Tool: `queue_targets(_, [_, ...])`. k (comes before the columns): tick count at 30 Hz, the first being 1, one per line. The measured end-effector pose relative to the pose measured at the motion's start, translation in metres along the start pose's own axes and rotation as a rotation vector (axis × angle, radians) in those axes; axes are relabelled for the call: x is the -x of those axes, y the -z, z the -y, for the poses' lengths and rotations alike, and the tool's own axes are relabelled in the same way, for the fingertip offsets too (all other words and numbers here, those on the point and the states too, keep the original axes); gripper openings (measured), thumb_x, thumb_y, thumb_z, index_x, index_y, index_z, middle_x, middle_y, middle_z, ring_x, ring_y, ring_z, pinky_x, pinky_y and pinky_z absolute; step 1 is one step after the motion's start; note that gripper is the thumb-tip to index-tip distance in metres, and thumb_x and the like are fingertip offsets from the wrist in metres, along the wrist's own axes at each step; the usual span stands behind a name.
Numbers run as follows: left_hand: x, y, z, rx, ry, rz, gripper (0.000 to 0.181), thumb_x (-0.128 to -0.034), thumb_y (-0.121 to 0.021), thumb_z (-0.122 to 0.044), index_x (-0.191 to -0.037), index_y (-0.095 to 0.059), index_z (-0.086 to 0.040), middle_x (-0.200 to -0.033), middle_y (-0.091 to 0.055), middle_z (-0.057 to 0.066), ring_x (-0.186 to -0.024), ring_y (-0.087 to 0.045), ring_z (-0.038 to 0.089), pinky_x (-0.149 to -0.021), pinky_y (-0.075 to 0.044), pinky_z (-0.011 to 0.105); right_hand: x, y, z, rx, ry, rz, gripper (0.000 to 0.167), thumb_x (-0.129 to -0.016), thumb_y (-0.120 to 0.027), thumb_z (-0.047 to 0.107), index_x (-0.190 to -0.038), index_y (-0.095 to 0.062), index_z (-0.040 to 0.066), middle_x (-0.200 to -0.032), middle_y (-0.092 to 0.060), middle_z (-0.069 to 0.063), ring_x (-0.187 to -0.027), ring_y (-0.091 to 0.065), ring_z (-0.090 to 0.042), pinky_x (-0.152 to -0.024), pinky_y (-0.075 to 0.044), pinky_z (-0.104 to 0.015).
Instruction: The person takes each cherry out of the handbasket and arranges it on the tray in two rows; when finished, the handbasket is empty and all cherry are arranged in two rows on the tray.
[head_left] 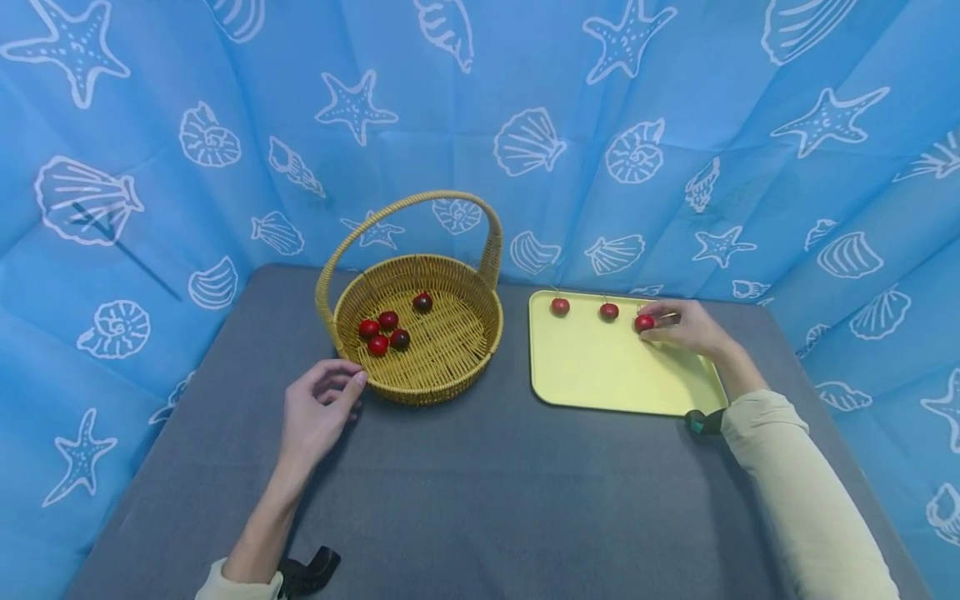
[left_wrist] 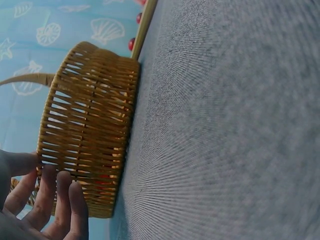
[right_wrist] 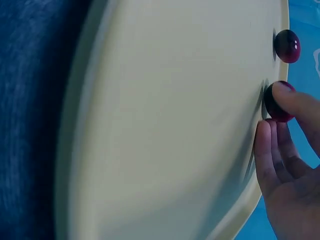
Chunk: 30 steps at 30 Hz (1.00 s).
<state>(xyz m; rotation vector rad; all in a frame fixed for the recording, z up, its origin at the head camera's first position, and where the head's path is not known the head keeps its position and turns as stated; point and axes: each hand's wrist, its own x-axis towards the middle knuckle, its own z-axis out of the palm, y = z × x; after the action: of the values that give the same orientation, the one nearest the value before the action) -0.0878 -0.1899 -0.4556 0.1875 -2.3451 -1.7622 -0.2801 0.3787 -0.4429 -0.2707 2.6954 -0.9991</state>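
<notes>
"Cherry point(head_left: 645, 323) pinched, out at the far side of the yellow tray point(head_left: 607, 367), toward its right end! My right hand point(head_left: 681, 327) has thumb and fingertips on it."

"Touching the tray, or just above?"

"Can't tell from here; it's very close either way."

"So how would you expect it to handle?"

"Light, I'd judge, and slippery: that glossy, round skin could shoot out under a hard squeeze. Whether it's real fruit or a model I can't tell. If real, firm with a little give, and easily bruised. Best hold: soft finger pads facing each other across its widest part, no nails digging in."

"Anything crowding it?"

"Two more cherries point(head_left: 559, 307) sit along the tray's far edge, to its left, with gaps enough for fingers."

"And the other hand?"

"Left hand point(head_left: 318, 408), well apart, pinching the near-left rim of the wicker basket point(head_left: 427, 392). Woven stuff, probably light with some spring, so the rim is a sensible hold; gently does it. Five cherries point(head_left: 378, 344) inside: four bunched left, one farther back."

"Beyond that?"

"Grey desk point(head_left: 480, 492) under everything, blue shell-patterned curtain point(head_left: 450, 108) behind!"
</notes>
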Motion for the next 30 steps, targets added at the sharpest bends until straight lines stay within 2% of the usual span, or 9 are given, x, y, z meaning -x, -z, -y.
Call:
queue_targets(4, [-0.001, 0.0, 0.0, -0.001, -0.008, 0.001, 0.023, -0.1049, -0.076, -0.025, -0.119, -0.074, -0.007, -0.107, -0.076, 0.025, -0.077, -0.076, 0.018, -0.064, -0.067, 0.031, 0.001, 0.0, 0.0, -0.002, 0.004, 0.009, 0.05, -0.099, -0.08, 0.008, -0.142, -0.061, -0.009, -0.14, -0.063, -0.038, -0.122, -0.071, -0.046, -0.078, -0.057, -0.013])
queue_targets(8, [-0.001, 0.001, 0.0, -0.015, -0.007, 0.004, 0.023, -0.1051, -0.075, -0.026, -0.12, -0.074, -0.007, -0.107, -0.076, 0.023, -0.077, -0.076, 0.018, -0.064, -0.067, 0.032, 0.001, 0.001, 0.002, -0.001, 0.006, 0.026, 0.053, -0.1, -0.078, 0.008, -0.145, -0.058, -0.011, -0.143, -0.061, -0.039, -0.129, -0.066, -0.054, -0.081, -0.056, -0.011])
queue_targets(19, [-0.001, 0.001, 0.001, -0.025, -0.013, 0.008, 0.025, -0.1052, -0.075, -0.027, -0.121, -0.073, -0.007, -0.105, -0.077, 0.021, -0.075, -0.075, 0.014, -0.063, -0.066, 0.029, 0.003, 0.009, 0.006, 0.024, -0.027, 0.042, 0.057, -0.102, -0.076, 0.013, -0.151, -0.054, -0.008, -0.151, -0.057, -0.038, -0.137, -0.061, -0.055, -0.084, -0.057, -0.014])
queue_targets(24, [-0.001, 0.001, 0.002, -0.026, -0.017, 0.005, 0.024, -0.1052, -0.075, -0.026, -0.12, -0.074, -0.007, -0.104, -0.077, 0.022, -0.074, -0.074, 0.012, -0.063, -0.066, 0.029, 0.003, 0.013, 0.011, 0.019, -0.037, 0.028, 0.056, -0.107, -0.071, 0.019, -0.153, -0.052, -0.006, -0.157, -0.052, -0.035, -0.142, -0.055, -0.052, -0.085, -0.053, -0.012])
queue_targets(30, [-0.001, 0.001, 0.001, -0.027, -0.013, 0.005, 0.024, -0.1053, -0.075, -0.027, -0.12, -0.074, -0.008, -0.105, -0.077, 0.022, -0.075, -0.074, 0.012, -0.063, -0.066, 0.029, -0.002, 0.007, 0.028, -0.011, 0.012, -0.024, 0.054, -0.106, -0.074, 0.025, -0.151, -0.059, 0.0, -0.156, -0.058, -0.027, -0.141, -0.058, -0.044, -0.088, -0.05, -0.007])
